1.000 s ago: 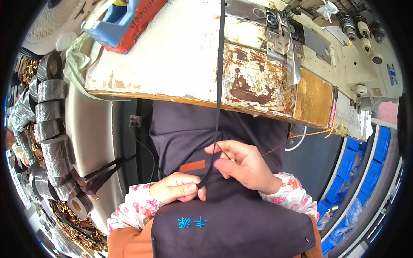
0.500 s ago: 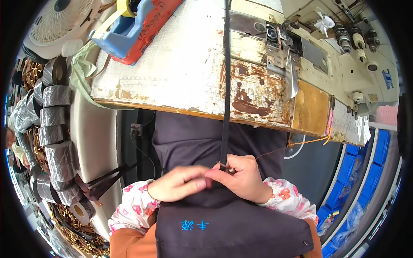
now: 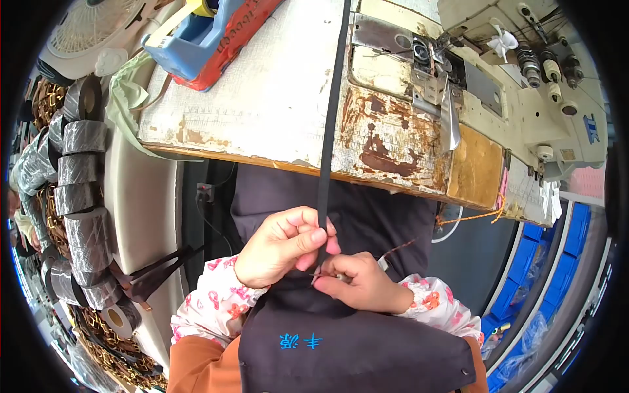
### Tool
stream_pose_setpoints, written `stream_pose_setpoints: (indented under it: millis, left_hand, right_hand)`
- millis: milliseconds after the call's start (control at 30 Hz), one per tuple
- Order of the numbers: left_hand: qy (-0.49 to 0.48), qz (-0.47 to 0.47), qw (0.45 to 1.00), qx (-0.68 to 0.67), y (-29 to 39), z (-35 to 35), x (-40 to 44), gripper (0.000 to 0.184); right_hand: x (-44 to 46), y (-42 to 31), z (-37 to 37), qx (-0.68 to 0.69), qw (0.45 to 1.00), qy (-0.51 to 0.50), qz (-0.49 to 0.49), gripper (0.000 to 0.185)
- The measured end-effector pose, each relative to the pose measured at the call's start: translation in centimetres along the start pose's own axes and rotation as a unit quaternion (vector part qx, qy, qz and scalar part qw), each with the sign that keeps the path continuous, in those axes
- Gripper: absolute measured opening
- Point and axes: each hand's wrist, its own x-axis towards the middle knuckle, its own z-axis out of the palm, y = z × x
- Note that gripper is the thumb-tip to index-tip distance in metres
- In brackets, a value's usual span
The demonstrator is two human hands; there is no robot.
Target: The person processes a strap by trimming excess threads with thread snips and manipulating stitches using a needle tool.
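Observation:
A long black strap runs from the far side of the sewing table down over its front edge to my hands. My left hand pinches it between thumb and fingers near its lower end. Just below and to the right, my right hand is closed around a small metal tool, perhaps thread snips, mostly hidden by my fingers. Its slim tip points toward the strap's end; contact is unclear. A thin brown cord and a white tag show behind that hand. Both hands are above my dark apron.
The worn table bears a blue tape dispenser and a sewing machine at right. Plastic-wrapped rolls and chains line the left side, below a fan. Blue bins stand at right.
My left hand has moved up and taken hold of the strap, which now slants further left. My right hand has shifted slightly down, with the tool's tip turned left.

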Motion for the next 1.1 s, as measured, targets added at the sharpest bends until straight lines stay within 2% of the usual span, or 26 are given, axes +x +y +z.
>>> stream_pose_setpoints:
  millis: [33,67,167,233,467,567,733,800,833,933,967,1000,1033,1067,1100]
  left_hand:
    - [0.000,-0.006,1.000,0.022,0.0,0.1,0.0,0.015]
    - [0.001,-0.006,1.000,0.022,-0.1,0.1,0.1,0.015]
    - [0.007,-0.043,0.999,-0.014,-0.5,0.3,0.1,0.016]
    - [0.005,-0.046,0.999,-0.014,-0.5,0.5,0.0,0.017]
    - [-0.008,-0.046,0.999,0.011,-0.8,0.1,-0.4,0.021]
    - [-0.008,-0.059,0.998,0.001,-0.9,0.4,-0.7,0.022]
    - [-0.032,-0.066,0.997,-0.017,-1.5,-0.1,-1.2,0.027]
    - [-0.111,-0.101,0.988,-0.032,-1.2,0.1,-1.6,0.029]
    - [-0.131,-0.134,0.981,-0.045,-1.2,0.4,-1.7,0.029]
    - [-0.181,-0.165,0.969,-0.038,-2.6,-0.4,-1.5,0.029]
    - [-0.182,-0.166,0.969,-0.037,-2.3,-0.5,-1.4,0.029]
    - [-0.186,-0.195,0.963,-0.012,-2.0,-0.7,-1.4,0.029]
    - [-0.189,-0.225,0.956,0.012,-1.7,-0.8,-1.4,0.029]
    - [-0.190,-0.225,0.956,0.013,-1.7,-0.9,-1.4,0.029]
    - [-0.115,-0.145,0.973,0.139,-1.7,-1.1,-1.3,0.029]
  right_hand:
    - [-0.2,-0.2,-0.5,0.078,0.994,-0.048,0.060,0.015]
    - [-0.1,-0.4,-0.5,0.078,0.994,-0.049,0.059,0.015]
    - [-0.2,-0.6,-0.3,0.068,0.997,-0.004,0.047,0.014]
    - [-0.1,-0.3,-0.2,0.015,0.999,0.034,-0.013,0.013]
    - [-0.3,0.0,-0.7,0.003,0.996,0.091,-0.011,0.013]
    - [0.2,0.1,-1.2,0.084,0.982,0.168,0.024,0.016]
    - [1.3,0.2,-1.8,0.111,0.979,0.170,0.022,0.018]
    - [1.9,-0.2,-2.0,0.217,0.961,0.168,0.047,0.021]
    - [2.0,-0.4,-2.4,0.280,0.950,0.118,0.070,0.022]
    - [2.4,-1.1,-2.2,0.283,0.954,0.065,0.073,0.024]
    - [2.3,-1.4,-2.5,0.275,0.956,0.056,0.082,0.018]
    - [2.3,-1.3,-2.3,0.274,0.956,0.057,0.082,0.018]
    - [2.2,-1.2,-2.0,0.210,0.971,0.094,0.058,0.013]
    - [2.1,-1.1,-1.7,0.144,0.980,0.131,0.034,0.011]
    - [1.8,-1.8,-1.8,0.113,0.981,0.133,0.082,0.015]
